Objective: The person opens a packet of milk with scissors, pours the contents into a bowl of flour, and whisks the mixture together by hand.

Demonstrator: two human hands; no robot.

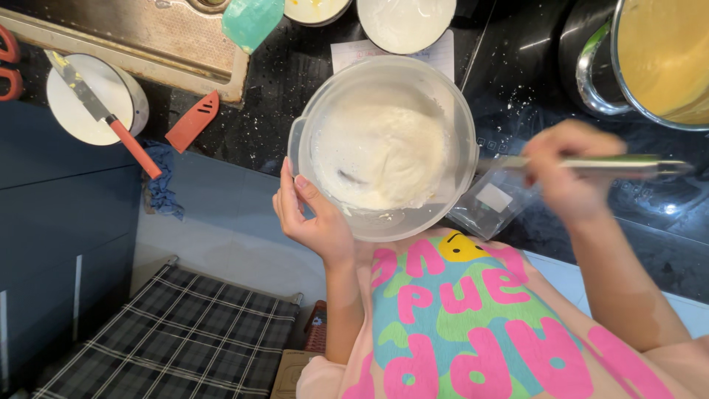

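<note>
**Batter mixed, utensil out of bowl**

Left hand [314,218] grips rim of clear bowl [384,148] at worktop [281,125] edge. White batter [380,155] looks smooth, probably near done. Right hand [565,174] closed on metal utensil [613,164], held beside bowl.

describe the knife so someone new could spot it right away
Start at the big clear bowl of white batter held by the left hand, then look far left along the dark counter. On a round white dish lies the knife, the only thing with a grey blade and orange-red handle.
</note>
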